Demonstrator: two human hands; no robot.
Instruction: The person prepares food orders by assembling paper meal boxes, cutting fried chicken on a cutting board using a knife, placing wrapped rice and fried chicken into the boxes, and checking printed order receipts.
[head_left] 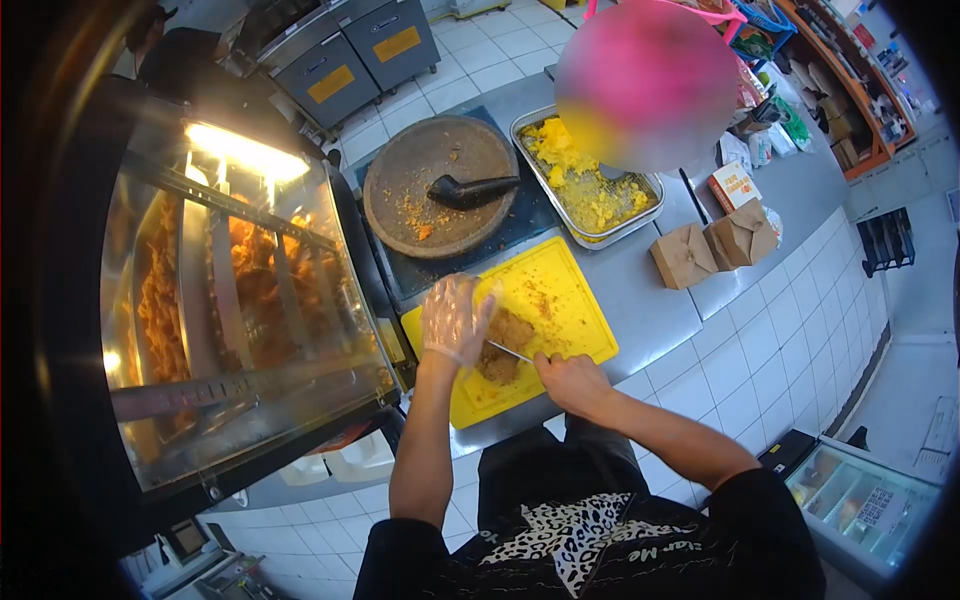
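My left hand (455,318), in a clear plastic glove, is over the left part of a yellow cutting board (575,310). Its fingers look stretched out, with the thumb apart, beside the far end of a knife blade (508,350). Whether it presses on the blade I cannot tell. My bare right hand (577,384) is closed around the knife's handle, at the board's near right edge. Under and around the blade lies brown, breaded food (510,330), which looks like fried chicken. Crumbs are scattered over the board.
Behind the board sit a stone mortar (400,205) with a dark pestle (472,191) and a metal tray (655,200) of yellow food. Brown paper boxes (684,256) stand at right. A lit glass display case (250,300) borders the left; a person (185,65) is behind it.
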